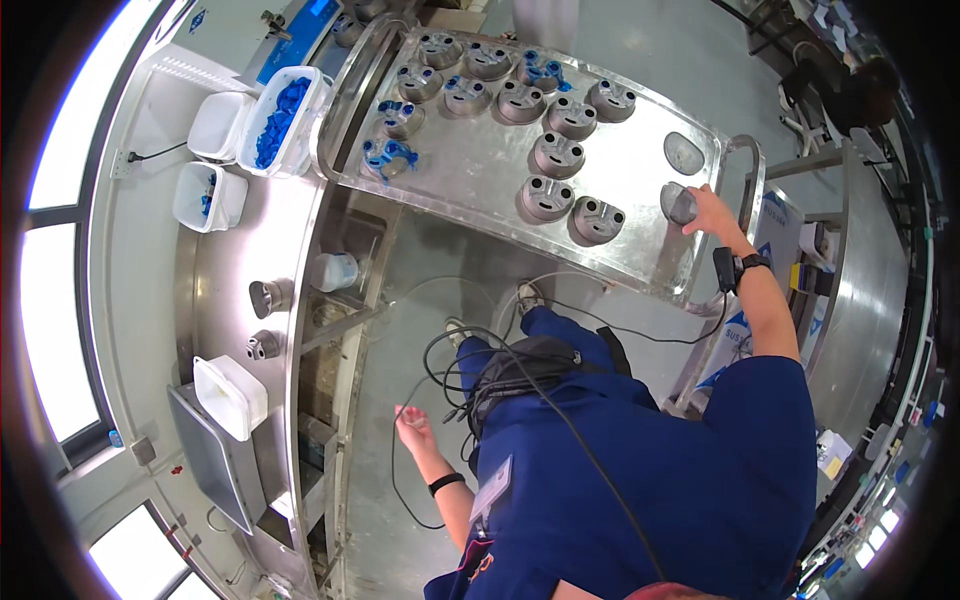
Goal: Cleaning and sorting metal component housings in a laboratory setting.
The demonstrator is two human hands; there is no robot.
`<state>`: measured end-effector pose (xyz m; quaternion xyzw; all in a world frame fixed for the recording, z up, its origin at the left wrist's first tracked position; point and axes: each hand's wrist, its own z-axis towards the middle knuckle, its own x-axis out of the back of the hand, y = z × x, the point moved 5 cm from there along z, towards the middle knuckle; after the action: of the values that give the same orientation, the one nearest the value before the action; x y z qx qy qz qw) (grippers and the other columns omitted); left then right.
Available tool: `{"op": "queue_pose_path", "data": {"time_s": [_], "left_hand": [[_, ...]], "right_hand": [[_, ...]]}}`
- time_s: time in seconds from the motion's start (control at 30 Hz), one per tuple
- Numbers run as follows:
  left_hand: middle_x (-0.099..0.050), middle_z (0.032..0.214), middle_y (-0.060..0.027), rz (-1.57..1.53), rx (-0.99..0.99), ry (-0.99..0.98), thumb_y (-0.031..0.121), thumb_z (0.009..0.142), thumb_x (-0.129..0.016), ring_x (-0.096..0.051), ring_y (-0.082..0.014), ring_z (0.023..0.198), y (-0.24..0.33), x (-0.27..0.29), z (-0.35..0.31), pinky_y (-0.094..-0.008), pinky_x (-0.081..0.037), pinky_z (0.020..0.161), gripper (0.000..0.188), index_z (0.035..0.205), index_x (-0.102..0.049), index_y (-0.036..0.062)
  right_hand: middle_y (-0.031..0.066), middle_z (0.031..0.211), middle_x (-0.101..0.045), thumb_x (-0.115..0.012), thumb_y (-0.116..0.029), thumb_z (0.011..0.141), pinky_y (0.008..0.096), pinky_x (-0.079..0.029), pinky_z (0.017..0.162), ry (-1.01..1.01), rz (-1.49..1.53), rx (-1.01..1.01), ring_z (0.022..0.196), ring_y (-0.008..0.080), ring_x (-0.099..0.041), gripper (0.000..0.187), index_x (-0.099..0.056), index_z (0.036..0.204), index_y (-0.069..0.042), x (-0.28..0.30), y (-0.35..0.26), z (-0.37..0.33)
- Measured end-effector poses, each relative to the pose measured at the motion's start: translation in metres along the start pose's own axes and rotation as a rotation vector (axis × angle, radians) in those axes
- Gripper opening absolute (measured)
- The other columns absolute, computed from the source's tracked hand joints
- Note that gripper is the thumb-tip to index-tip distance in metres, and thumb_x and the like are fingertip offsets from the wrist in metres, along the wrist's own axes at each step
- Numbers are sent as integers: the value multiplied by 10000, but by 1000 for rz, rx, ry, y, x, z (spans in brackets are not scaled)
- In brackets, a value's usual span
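Note:
At the right end of a metal trolley, my right hand grips a grey metal cup-like part with a rounded outline. A similar rounded part lies just beyond it on the trolley top. My left hand hangs low over the floor beside my body, fingers loosely bent and apart, with nothing visible in it. Several round metal housings with dark holes stand across the trolley's middle and left. A few at the left carry blue pieces.
A steel bench along the left holds white tubs, one filled with blue pieces, and two loose metal parts. Black cables loop around my waist and legs. Another steel table stands at right; a person is in the far right background.

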<state>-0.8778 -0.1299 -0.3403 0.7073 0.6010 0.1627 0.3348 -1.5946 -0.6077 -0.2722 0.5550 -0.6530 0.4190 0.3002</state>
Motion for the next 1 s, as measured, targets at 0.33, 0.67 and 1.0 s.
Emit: {"op": "queue_pose_path", "data": {"time_s": [0.33, 0.67, 1.0], "left_hand": [[-597, 954, -12, 41, 82, 196, 336, 968, -600, -569, -173, 878, -32, 37, -22, -340, -484, 792, 230, 1083, -591, 137], [-591, 969, -10, 7, 112, 235, 347, 962, -608, -572, -165, 905, -44, 60, -18, -331, -493, 774, 265, 1141, -585, 152], [-663, 953, -44, -342, -61, -62, 265, 983, -490, -636, -178, 868, 48, -21, -11, -339, -519, 831, 256, 1144, -604, 101]], "right_hand": [[177, 1295, -523, -910, -196, 519, 449, -515, 971, 287, 119, 16, 1149, 389, -588, 960, -507, 1376, -42, 0, -33, -5], [197, 1279, -519, -904, -228, 503, 411, -494, 987, 198, 142, -18, 1159, 384, -566, 961, -514, 1347, 15, -3, -46, 15], [182, 1239, -521, -892, -294, 547, 398, -478, 1011, 143, 261, 160, 1155, 354, -565, 906, -536, 1328, -3, -27, -164, 67]]}}
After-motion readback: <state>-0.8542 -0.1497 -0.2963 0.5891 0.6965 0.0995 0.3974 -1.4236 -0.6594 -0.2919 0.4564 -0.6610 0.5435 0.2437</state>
